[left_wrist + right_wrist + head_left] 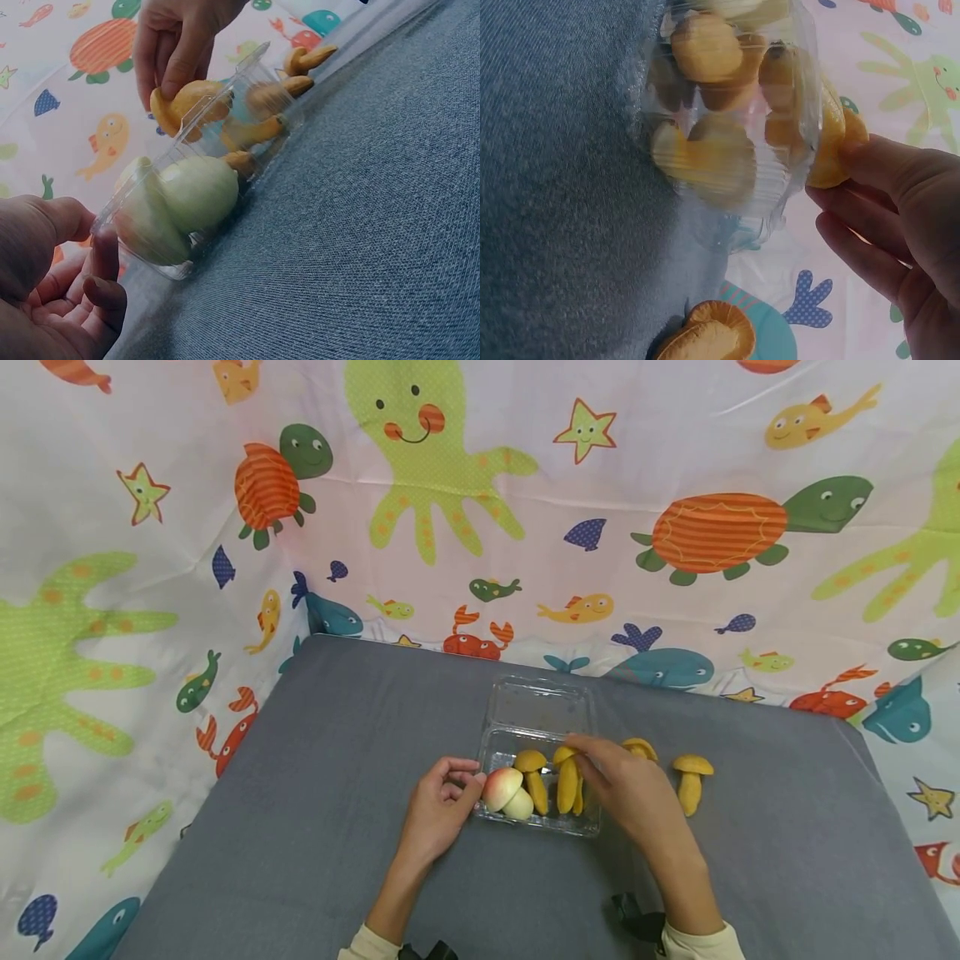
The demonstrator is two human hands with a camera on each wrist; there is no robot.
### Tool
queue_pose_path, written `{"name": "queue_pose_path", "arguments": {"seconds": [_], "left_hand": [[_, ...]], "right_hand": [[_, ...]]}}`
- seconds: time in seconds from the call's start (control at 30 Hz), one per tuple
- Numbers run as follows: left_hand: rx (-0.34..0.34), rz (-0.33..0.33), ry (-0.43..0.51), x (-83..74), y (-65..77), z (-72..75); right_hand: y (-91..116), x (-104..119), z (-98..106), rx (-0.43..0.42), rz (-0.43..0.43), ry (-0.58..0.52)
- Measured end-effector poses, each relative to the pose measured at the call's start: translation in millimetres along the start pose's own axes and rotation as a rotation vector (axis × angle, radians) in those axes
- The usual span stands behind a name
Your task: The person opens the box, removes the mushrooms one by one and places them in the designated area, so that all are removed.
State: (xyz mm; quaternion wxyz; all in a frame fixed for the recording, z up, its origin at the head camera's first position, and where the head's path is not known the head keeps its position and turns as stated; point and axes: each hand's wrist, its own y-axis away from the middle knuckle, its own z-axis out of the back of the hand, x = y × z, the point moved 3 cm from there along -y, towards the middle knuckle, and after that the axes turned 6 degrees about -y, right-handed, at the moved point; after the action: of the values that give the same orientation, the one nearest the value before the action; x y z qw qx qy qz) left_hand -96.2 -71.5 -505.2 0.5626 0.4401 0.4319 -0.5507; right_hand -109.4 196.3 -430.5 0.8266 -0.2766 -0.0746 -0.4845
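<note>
A clear plastic clamshell box stands on the table, its lid folded back. My left hand pinches the box's left rim between thumb and finger. Inside at the left lies a pale toy mushroom with a reddish cap. Beside it is a yellow mushroom. With thumb and fingers, my right hand pinches another yellow mushroom by its cap, at the box's right half. Its stem reaches down into the box, next to another yellow piece partly hidden behind it.
Right of the box, a yellow mushroom lies on the grey table. Another yellow mushroom lies partly hidden behind my right hand. A curtain printed with sea animals rises behind the table.
</note>
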Motion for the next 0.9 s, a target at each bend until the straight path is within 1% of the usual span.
{"name": "queue_pose_path", "arguments": {"seconds": [0.2, 0.33, 0.47, 0.63, 0.9], "left_hand": [[0.000, 0.007, 0.015, -0.8, 1.0, 1.1], [0.001, 0.005, 0.010, -0.9, 1.0, 0.7], [0.001, -0.001, 0.007, -1.2, 0.1, -0.2], [0.005, -0.005, 0.012, -2.0, -0.1, -0.8], [0.004, 0.011, 0.023, -4.3, 0.3, -1.0]], "right_hand": [[0.9, -3.2, 3.8, -0.043, 0.039, 0.005], [2.6, -5.7, 7.8, -0.079, 0.046, 0.016], [4.2, -8.1, 11.4, -0.099, 0.039, 0.010], [5.5, -9.9, 14.6, -0.100, 0.015, 0.009], [8.7, -14.7, 20.3, -0.110, -0.034, 0.000]]}}
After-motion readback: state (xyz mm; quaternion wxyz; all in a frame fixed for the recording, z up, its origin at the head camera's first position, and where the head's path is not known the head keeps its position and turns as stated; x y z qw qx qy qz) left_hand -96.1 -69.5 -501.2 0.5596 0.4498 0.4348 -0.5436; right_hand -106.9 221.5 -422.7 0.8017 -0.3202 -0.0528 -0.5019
